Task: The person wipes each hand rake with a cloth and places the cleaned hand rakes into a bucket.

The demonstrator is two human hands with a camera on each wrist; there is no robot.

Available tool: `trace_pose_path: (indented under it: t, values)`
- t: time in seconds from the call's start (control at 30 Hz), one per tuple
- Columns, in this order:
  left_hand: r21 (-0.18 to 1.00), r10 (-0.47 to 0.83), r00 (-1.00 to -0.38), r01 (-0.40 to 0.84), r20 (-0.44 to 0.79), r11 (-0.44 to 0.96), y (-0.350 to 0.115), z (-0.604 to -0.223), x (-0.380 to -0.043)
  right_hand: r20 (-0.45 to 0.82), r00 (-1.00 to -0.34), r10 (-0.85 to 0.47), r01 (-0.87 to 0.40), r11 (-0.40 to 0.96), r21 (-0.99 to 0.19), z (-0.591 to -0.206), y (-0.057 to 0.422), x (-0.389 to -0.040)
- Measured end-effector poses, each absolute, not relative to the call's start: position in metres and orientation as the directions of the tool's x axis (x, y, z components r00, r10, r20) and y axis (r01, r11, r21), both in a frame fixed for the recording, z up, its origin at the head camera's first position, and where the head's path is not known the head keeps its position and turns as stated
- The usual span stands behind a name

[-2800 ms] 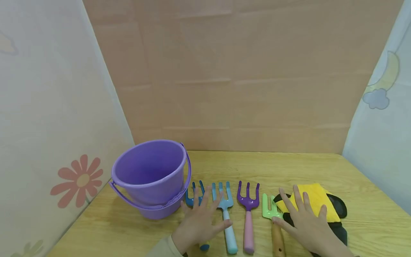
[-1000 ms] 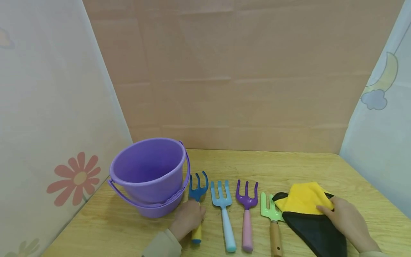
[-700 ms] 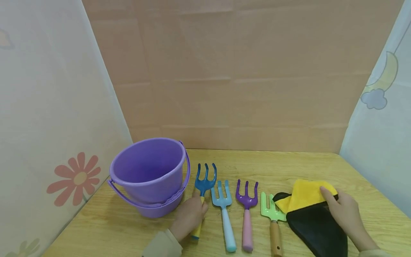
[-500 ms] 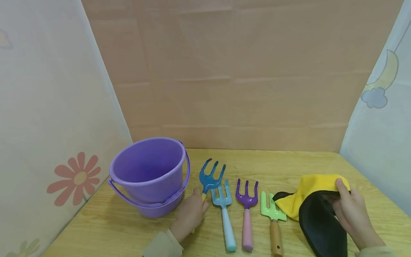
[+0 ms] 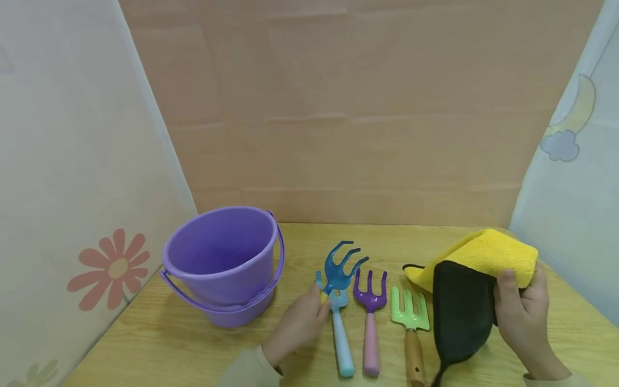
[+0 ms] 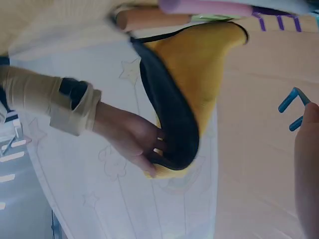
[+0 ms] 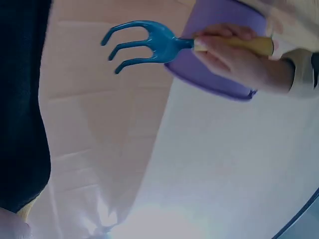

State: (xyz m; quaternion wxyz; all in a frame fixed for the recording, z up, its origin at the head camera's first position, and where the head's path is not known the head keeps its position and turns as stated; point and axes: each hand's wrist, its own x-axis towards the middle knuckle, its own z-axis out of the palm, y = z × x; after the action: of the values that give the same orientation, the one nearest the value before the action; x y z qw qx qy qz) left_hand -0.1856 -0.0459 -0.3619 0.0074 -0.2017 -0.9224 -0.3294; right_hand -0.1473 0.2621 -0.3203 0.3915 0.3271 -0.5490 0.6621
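My left hand (image 5: 299, 325) grips a dark blue three-pronged hand cultivator (image 5: 337, 274) by its yellow handle (image 7: 254, 45). Its tines are raised over a light blue hand fork (image 5: 342, 344) on the table. At the right, my right hand (image 5: 522, 317) pinches the edge of a cloth, yellow and fuzzy (image 5: 493, 250) on one face and black (image 5: 461, 312) on the other. The cloth hangs lifted and folded over, its lower tip trailing down near the table. In the left wrist view, the right hand (image 6: 127, 132) holds the same cloth (image 6: 199, 64).
A purple bucket (image 5: 224, 293) stands at the left, its handle lowered across the front. Between the hands lie a purple fork with pink handle (image 5: 370, 344) and a green fork with wooden handle (image 5: 413, 349). Printed side walls and a brown back panel (image 5: 333, 118) enclose the table.
Both hands were spread flat over the things at first. The left has gripped the cultivator, raised it and tilted it rightward. The right has taken the cloth's edge and lifted it.
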Motion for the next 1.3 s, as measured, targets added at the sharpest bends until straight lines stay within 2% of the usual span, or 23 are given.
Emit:
trace_pose_path:
  t: [0.07, 0.17, 0.33, 0.63, 0.77, 0.97, 1.07, 1.17, 1.23, 1.3]
  values:
    - [0.648, 0.395, -0.909, 0.382, 0.134, 0.659, -0.044, -0.359, -0.185, 0.884, -0.430, 0.183, -0.893, 0.058, -0.446, -0.315, 0.253, -0.147]
    - [0.712, 0.426, -0.898, 0.370, 0.109, 0.596, -0.042, -0.356, -0.183, 0.920, -0.344, 0.190, -0.917, 0.143, -0.372, -0.309, 0.242, -0.149]
    - [0.807, 0.461, -0.887, 0.303, 0.043, 0.506, -0.041, -0.351, -0.182, 0.955, -0.247, 0.163, -0.944, 0.183, -0.275, -0.298, 0.226, -0.149]
    - [0.883, 0.509, -0.860, 0.225, -0.018, 0.411, -0.040, -0.348, -0.179, 0.987, -0.135, 0.092, -0.967, 0.204, -0.151, -0.288, 0.203, -0.152]
    - [0.904, 0.522, -0.852, 0.187, -0.045, 0.383, -0.039, -0.346, -0.176, 0.990, -0.141, -0.005, -0.949, 0.287, -0.133, -0.291, 0.197, -0.153]
    - [0.915, 0.577, -0.816, 0.209, -0.032, 0.345, -0.035, -0.342, -0.172, 0.944, -0.165, -0.286, -0.882, 0.471, -0.011, -0.302, 0.189, -0.155]
    - [0.924, 0.604, -0.797, 0.217, -0.020, 0.316, -0.032, -0.339, -0.171, 0.903, -0.185, -0.387, -0.861, 0.508, 0.041, -0.307, 0.183, -0.157]
    - [0.928, 0.617, -0.787, 0.226, -0.005, 0.296, -0.029, -0.337, -0.169, 0.882, -0.176, -0.437, -0.869, 0.490, 0.069, -0.312, 0.175, -0.162]
    - [0.928, 0.625, -0.781, 0.236, 0.005, 0.288, -0.028, -0.336, -0.169, 0.863, -0.200, -0.464, -0.872, 0.486, 0.060, -0.315, 0.171, -0.163]
    - [0.927, 0.622, -0.783, 0.242, 0.012, 0.287, -0.027, -0.336, -0.168, 0.830, -0.262, -0.492, -0.868, 0.496, 0.019, -0.318, 0.168, -0.165]
